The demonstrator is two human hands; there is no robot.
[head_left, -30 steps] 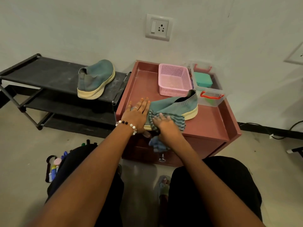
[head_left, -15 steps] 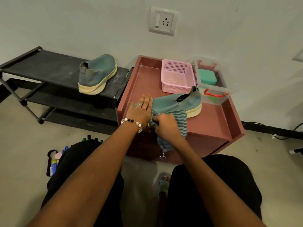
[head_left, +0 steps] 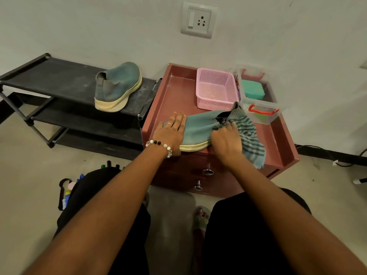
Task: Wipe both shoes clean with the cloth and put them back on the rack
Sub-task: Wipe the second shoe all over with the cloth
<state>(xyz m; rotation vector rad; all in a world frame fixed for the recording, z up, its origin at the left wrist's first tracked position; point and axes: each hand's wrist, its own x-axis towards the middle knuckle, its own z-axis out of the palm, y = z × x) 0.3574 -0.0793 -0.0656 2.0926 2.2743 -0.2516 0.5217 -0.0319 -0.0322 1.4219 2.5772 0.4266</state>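
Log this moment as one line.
step: wiping | left hand: steadies shoe toe | right hand: grips cloth | second shoe: on rack

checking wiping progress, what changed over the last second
The right hand, gripping the cloth, slid along the shoe from its toe end toward the heel opening. The left hand stayed flat on the toe; the other shoe stayed on the rack.

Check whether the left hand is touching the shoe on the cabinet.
Touching. The head view shows the left hand lying flat on the toe end of the shoe, straight fingers pressed onto its upper with no gap.
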